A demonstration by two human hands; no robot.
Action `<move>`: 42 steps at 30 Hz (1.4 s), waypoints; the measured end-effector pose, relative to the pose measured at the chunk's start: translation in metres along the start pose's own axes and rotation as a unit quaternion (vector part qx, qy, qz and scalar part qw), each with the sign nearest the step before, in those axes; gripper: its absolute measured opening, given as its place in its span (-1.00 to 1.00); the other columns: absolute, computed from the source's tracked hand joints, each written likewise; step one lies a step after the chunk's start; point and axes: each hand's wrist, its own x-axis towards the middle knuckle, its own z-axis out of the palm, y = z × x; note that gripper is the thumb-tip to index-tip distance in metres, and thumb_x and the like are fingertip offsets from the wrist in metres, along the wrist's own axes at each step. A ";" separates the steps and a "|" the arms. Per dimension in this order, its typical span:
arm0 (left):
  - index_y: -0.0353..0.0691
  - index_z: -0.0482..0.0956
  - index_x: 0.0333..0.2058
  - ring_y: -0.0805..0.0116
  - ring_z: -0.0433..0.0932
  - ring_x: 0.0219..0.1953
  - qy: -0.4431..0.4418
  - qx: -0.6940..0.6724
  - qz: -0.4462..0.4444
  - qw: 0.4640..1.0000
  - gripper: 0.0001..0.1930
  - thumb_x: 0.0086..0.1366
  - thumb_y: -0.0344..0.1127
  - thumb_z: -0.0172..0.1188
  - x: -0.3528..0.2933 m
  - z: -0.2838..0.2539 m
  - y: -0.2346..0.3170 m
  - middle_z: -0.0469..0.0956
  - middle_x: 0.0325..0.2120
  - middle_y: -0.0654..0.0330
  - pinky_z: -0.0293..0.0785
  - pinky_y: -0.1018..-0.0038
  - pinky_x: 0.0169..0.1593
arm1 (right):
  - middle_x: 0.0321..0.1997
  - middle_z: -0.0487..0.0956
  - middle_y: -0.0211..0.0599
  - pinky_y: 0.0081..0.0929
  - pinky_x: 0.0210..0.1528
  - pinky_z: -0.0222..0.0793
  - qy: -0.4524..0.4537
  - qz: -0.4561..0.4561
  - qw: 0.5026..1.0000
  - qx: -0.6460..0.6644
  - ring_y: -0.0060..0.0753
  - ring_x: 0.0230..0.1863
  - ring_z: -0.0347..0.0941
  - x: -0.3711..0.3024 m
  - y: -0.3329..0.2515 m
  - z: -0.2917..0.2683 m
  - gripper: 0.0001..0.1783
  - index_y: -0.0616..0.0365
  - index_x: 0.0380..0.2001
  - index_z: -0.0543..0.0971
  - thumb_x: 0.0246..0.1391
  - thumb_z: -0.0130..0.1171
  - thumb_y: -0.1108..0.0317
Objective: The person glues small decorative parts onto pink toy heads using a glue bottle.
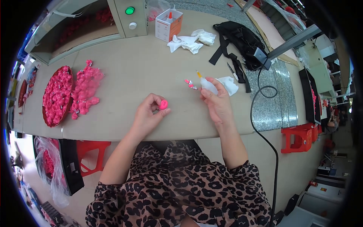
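Observation:
Between thumb and fingers, my left hand pinches a small round pink piece over the front middle of the table. Held in my right hand is a soft white squeeze bottle, tilted, with a yellow tip pointing away from me. A few small pink and silvery pieces lie on the table just left of the bottle. Beside my right fingers rests a crumpled white tissue. The pink piece and the bottle tip are well apart.
At the left, a red tray heaped with pink pieces stands beside a loose pile. A grey machine with a green button fills the back left. Behind are a small box, tissues, a black bag, a knife and a black cable.

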 end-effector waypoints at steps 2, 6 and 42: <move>-0.22 0.26 -0.46 0.56 0.33 -0.35 -0.005 -0.037 -0.045 0.998 -0.77 -0.01 -0.61 0.13 -0.001 0.001 0.006 0.33 -0.38 0.26 0.34 0.63 -0.26 | -0.36 0.41 -0.38 -0.66 -0.33 0.29 0.013 -0.056 0.995 -0.083 -0.60 -0.33 0.35 0.007 -0.006 -0.007 -0.68 0.19 -0.35 0.35 -0.23 0.23 0.51; -0.20 0.27 -0.46 0.62 0.34 -0.43 0.004 -0.091 -0.112 0.990 -0.78 0.00 -0.57 0.14 0.000 0.006 0.015 0.39 -0.45 0.26 0.32 0.70 -0.44 | -0.39 0.41 -0.40 -0.66 -0.33 0.28 0.049 -0.152 0.968 -0.195 -0.61 -0.35 0.33 0.029 -0.011 -0.025 -0.62 0.21 -0.35 0.35 -0.30 0.27 0.51; -0.31 0.31 -0.19 0.49 0.41 -0.36 0.000 -0.297 -0.105 0.949 -0.76 0.15 -0.45 0.01 -0.007 0.010 0.003 0.40 -0.37 0.20 0.43 0.58 -0.31 | -0.50 0.47 -0.34 -0.66 -0.59 0.27 -0.096 0.030 0.958 -0.268 -0.61 -0.59 0.37 -0.002 0.009 0.031 -0.85 0.22 -0.49 0.46 -0.07 0.10 0.35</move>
